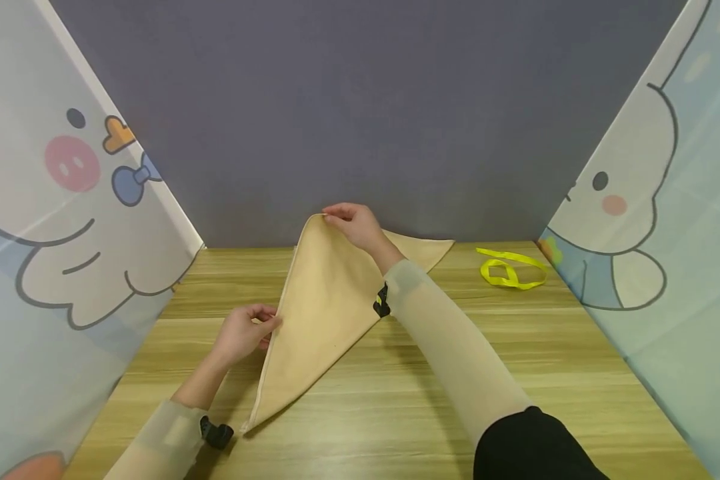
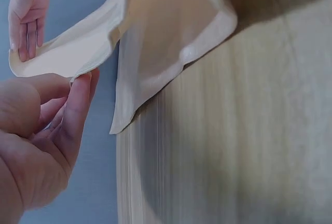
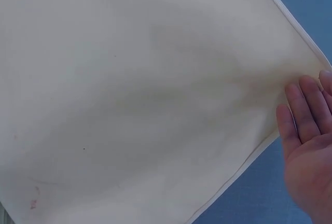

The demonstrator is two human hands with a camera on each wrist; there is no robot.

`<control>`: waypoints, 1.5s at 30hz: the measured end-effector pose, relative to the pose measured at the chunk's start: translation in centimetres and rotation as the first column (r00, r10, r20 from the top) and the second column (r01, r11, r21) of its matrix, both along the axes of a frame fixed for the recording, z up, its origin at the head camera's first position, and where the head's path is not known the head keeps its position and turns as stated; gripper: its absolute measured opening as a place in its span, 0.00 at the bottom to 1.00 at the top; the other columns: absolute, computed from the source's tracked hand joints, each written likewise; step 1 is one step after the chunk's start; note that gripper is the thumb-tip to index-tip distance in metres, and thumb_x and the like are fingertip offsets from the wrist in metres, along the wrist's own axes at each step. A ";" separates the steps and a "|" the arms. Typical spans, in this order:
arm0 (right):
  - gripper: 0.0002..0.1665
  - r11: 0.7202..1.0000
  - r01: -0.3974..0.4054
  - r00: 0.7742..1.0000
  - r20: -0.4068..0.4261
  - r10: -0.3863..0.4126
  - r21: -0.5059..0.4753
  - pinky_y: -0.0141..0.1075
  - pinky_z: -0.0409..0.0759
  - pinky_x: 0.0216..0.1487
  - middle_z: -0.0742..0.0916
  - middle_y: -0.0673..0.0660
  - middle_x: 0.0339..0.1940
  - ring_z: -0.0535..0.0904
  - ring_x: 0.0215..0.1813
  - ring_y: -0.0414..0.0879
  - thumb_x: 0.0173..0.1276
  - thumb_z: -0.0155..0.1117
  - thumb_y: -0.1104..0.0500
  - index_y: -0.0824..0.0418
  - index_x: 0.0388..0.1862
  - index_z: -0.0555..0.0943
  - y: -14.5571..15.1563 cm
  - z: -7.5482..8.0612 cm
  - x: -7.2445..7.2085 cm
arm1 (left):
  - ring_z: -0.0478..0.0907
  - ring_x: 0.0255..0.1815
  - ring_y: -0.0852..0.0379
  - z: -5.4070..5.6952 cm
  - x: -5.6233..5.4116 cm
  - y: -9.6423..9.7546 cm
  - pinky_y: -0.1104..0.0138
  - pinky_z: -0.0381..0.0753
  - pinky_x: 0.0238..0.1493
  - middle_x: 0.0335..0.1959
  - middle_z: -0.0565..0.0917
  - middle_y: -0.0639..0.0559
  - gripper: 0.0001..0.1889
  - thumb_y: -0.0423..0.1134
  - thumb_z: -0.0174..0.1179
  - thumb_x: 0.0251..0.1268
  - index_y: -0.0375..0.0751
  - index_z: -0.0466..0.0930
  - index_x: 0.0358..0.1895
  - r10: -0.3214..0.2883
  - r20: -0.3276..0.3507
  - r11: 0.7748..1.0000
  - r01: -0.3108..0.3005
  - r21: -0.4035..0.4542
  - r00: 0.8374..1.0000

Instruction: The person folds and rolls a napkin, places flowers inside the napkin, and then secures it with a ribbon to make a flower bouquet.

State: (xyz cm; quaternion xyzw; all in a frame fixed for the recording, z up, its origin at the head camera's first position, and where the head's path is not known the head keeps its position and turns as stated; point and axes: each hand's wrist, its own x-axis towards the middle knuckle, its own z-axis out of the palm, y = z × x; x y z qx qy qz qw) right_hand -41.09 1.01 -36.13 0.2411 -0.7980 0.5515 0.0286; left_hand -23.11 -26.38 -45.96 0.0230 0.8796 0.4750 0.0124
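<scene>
A pale yellow cloth (image 1: pixel 330 300) with a stitched hem is partly lifted above the wooden table. My right hand (image 1: pixel 357 227) pinches its raised top corner; the right wrist view shows that hand (image 3: pixel 311 136) at the corner, fingers extended along the cloth (image 3: pixel 129 94). Lower down, my left hand (image 1: pixel 249 333) pinches the left hem between thumb and fingers. In the left wrist view, the left hand (image 2: pixel 46 125) grips the edge while the cloth (image 2: pixel 161 37) drapes beside it. A near corner reaches down to the table, and another part spreads out behind my right forearm.
On the wooden table (image 1: pixel 516 373), a bright yellow ribbon (image 1: pixel 516 270) lies loosely looped at the back right. A grey panel (image 1: pixel 360 113) rises behind the table. Cartoon-printed panels (image 1: pixel 90 233) flank both sides.
</scene>
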 end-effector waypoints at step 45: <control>0.48 0.622 -0.396 0.916 0.334 0.222 0.675 0.61 0.33 0.92 0.47 0.54 0.96 0.32 0.95 0.57 0.82 0.69 0.43 0.44 0.92 0.58 2.1 -9.0 2.6 | 0.85 0.42 0.48 -2.0 -1.3 -0.5 0.67 0.82 0.33 0.45 0.90 0.39 0.07 0.32 0.64 0.78 0.35 0.89 0.50 0.013 -0.020 0.984 -0.016 -0.176 1.000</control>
